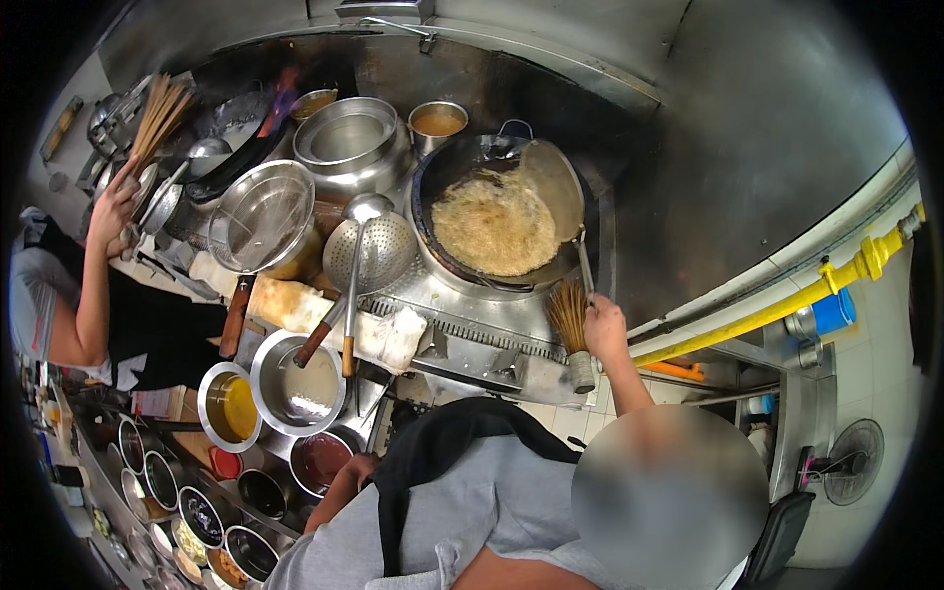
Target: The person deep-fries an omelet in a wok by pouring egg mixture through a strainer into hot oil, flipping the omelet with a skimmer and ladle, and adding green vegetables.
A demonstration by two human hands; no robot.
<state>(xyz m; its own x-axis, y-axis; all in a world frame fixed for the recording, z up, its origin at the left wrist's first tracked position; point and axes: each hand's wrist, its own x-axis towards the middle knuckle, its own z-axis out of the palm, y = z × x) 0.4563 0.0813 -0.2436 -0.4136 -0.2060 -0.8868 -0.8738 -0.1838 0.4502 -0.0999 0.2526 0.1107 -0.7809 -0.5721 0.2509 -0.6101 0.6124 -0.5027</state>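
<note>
My right hand grips the thin metal handle of a wide round skimmer. The skimmer's disc rests at the right side of a large black wok on the range. Golden liquid, probably oil, froths and bubbles in the wok; what lies under the foam cannot be seen. Just left of my right hand, a bamboo wok brush stands with its bound end down. My left hand hangs low by the black apron, near a pot of dark red sauce; its fingers are mostly hidden.
A perforated ladle, a steel ladle and a mesh strainer lie left of the wok. At far left a co-worker's hand holds a bamboo brush near a wok with flame. A yellow pipe runs along the right.
</note>
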